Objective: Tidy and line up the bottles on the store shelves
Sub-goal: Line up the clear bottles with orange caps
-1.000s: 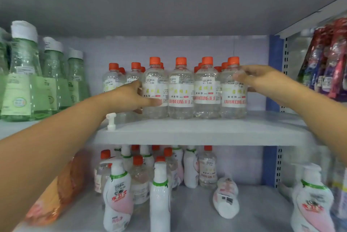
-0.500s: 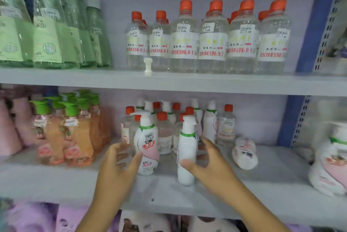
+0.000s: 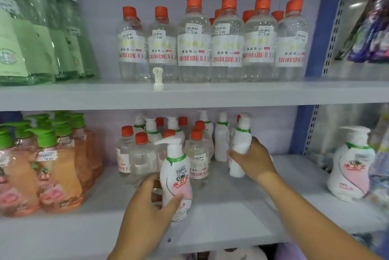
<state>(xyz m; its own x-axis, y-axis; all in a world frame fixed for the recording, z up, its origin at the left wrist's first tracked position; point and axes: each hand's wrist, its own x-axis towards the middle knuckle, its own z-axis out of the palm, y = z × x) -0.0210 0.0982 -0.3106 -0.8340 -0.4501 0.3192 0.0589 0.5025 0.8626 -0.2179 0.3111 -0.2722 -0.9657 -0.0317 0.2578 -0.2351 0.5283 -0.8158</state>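
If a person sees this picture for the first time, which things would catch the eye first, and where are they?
Probably the two hands on the lower shelf: the left hand grips a white pump bottle with a pink label at the front, and the right hand holds a plain white pump bottle further back. Next, the row of clear bottles with orange caps on the upper shelf, with a loose white pump head standing before them.

Two grey shelves [image 3: 210,95] of standing bottles [image 3: 227,45]
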